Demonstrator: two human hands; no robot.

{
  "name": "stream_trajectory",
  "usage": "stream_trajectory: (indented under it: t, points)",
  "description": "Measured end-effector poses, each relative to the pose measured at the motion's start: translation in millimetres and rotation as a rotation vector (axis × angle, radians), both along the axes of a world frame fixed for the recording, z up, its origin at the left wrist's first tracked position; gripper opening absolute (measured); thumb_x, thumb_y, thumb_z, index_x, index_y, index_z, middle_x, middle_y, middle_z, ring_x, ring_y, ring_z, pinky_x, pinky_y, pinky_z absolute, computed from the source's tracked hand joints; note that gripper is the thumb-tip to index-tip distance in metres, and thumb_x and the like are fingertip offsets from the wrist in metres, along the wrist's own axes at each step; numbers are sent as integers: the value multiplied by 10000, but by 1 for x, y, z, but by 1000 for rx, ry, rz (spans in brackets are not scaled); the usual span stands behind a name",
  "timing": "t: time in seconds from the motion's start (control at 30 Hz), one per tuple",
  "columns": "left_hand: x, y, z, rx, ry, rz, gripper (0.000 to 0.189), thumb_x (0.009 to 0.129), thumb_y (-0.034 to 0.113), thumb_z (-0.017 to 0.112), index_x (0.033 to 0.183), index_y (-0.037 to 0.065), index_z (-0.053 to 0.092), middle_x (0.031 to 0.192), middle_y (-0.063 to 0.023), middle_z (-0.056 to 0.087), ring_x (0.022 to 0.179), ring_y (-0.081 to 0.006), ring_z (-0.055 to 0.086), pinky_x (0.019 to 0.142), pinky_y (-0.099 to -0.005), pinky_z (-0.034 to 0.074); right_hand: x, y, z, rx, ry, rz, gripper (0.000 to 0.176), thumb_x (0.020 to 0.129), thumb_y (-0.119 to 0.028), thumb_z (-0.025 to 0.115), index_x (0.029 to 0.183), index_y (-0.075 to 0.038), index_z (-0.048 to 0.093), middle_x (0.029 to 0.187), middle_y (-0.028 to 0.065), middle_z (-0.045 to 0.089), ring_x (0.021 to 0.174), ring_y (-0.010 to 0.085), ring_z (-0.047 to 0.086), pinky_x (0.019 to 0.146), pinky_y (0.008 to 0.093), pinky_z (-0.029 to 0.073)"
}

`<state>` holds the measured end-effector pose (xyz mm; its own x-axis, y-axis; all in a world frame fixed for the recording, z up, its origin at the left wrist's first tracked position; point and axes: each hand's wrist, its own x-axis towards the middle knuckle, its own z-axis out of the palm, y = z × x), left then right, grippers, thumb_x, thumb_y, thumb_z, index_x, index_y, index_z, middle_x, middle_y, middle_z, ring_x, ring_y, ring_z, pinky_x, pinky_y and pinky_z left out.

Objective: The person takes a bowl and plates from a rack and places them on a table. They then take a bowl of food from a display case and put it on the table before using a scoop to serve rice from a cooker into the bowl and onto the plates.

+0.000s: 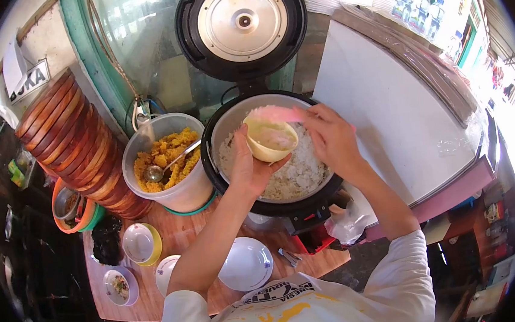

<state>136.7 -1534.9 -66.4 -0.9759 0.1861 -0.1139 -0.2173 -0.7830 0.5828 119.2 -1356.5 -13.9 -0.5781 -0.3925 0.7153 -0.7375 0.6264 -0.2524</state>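
My left hand (250,161) is wrapped round a small pale yellow bowl (272,138), tilted above the open rice cooker (210,164). Some white rice shows inside the bowl. In my right hand (333,140) is a pink rice paddle (284,114), its blade with rice on it over the bowl's far rim. Below both hands, white rice (301,173) fills the cooker's pot. The cooker's round lid (242,26) stands raised at the back.
Left of the cooker stands a tub (133,152) of yellow rice with a metal ladle (154,173). Stacked wooden bowls (81,144) rise at far left. Nearer me are a white plate (245,263), a yellow bowl (149,245) and a small bowl with food (120,285). A white cabinet (392,102) borders the right.
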Motion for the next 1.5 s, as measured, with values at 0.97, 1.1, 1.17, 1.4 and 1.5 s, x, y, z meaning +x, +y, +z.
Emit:
stream_trajectory:
  t: [0.97,1.1,1.17,1.4,1.5]
  points:
    - [35,-94,21,-113,85,207,600,875,577,479,1298,154,432,1302,-69,496,1186,-244,500,958,-464,425,-108,6,-62,642,-1299,249,232,770,-161,681,960,-38,727,803,10,699,696,67,559,640,245,438]
    - [32,-85,20,-113,105,192,601,900,583,406,1310,143,430,1317,-81,491,1194,-262,494,960,-472,423,-107,42,-29,253,-1228,165,233,799,-118,635,992,-12,712,803,-2,686,710,56,534,649,210,421]
    - [25,-72,19,-111,83,175,594,919,584,355,1309,143,436,1321,-84,491,1197,-270,493,959,-478,424,-90,48,-1,112,-1146,66,217,812,-108,619,983,-11,712,819,5,686,726,62,540,664,213,424]
    - [0,-14,3,-36,8,42,585,890,604,382,1291,181,441,1293,-65,502,1183,-255,495,952,-491,420,-13,12,15,81,-297,-105,335,816,-27,542,1137,-37,636,802,67,587,713,208,573,693,304,469]
    - [-12,-2,-4,-46,15,54,586,893,606,367,1289,181,443,1281,-64,508,1172,-250,501,940,-500,426,4,-12,-37,267,166,-131,461,805,-29,528,1255,-115,569,862,99,548,726,264,580,701,386,491]
